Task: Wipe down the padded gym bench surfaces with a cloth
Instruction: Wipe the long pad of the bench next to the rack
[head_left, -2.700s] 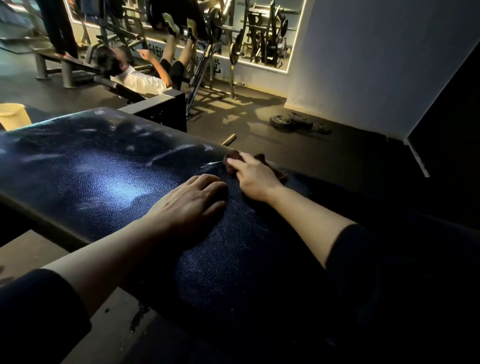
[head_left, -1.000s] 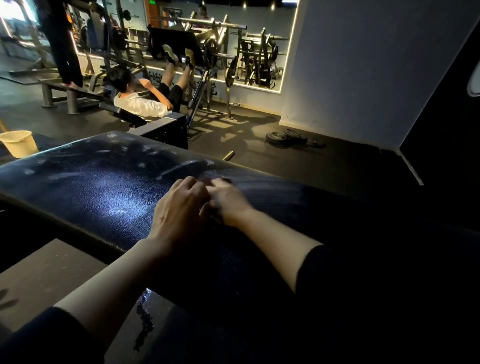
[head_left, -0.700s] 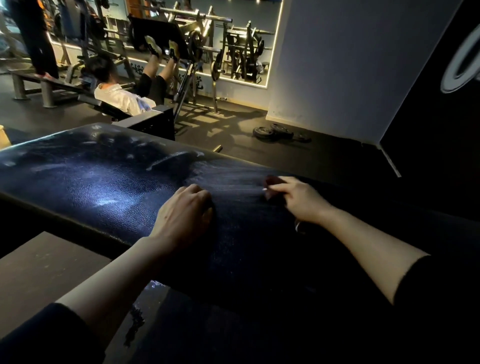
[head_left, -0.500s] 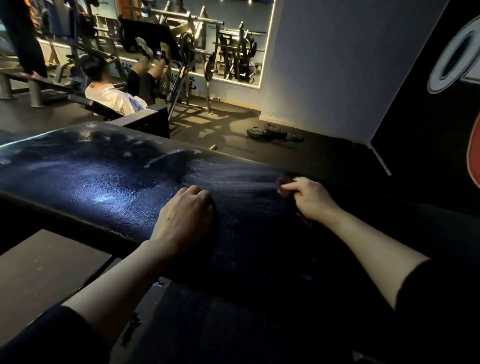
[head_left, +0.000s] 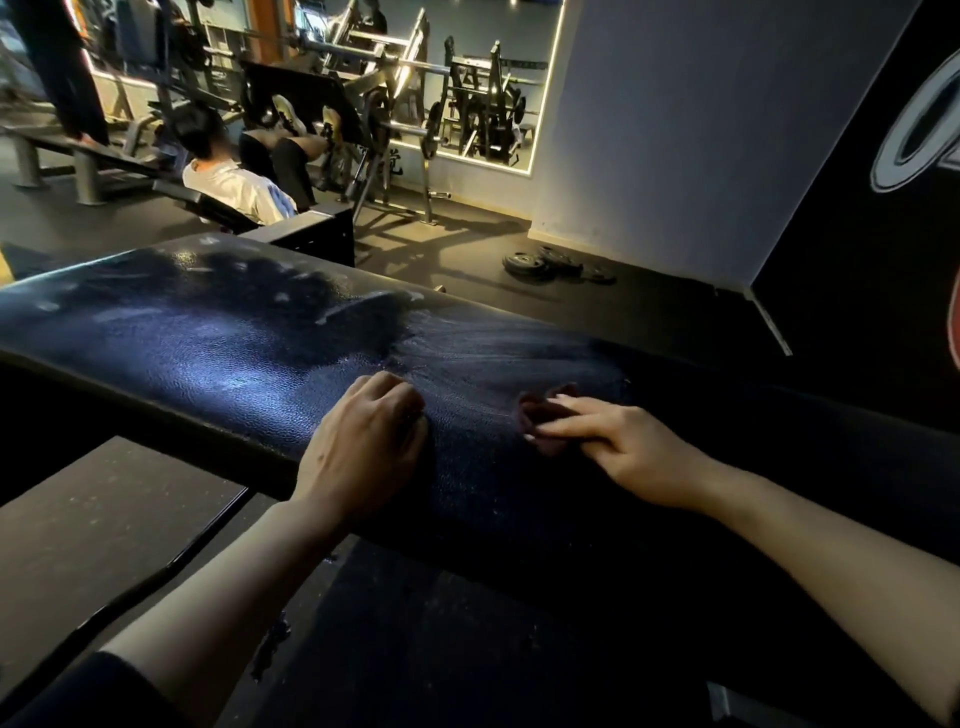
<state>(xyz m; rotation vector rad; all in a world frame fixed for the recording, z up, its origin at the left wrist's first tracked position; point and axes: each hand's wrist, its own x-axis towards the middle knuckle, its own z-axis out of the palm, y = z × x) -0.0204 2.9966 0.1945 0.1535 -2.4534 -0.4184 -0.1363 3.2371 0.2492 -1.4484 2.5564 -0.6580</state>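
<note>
The padded gym bench (head_left: 218, 358) is dark blue, textured and shiny, and runs across the view from left to right. Pale wipe streaks fan over its middle. A small dark reddish cloth (head_left: 537, 415) lies bunched on the pad. My right hand (head_left: 623, 441) presses on the cloth with fingers stretched out toward the left. My left hand (head_left: 363, 441) rests on the pad near its front edge, fingers bent, holding nothing, a short gap left of the cloth.
A person (head_left: 234, 182) lies on a leg-press machine (head_left: 311, 98) behind the bench. Weight plates (head_left: 550, 262) lie on the dark floor by the grey wall (head_left: 675, 130). A mirror with racks (head_left: 467, 88) is at the back. A low dark platform (head_left: 93, 525) sits below left.
My right hand swept the cloth rightward away from my left hand, then drew it back toward me and slightly left. My left hand stayed in place on the pad.
</note>
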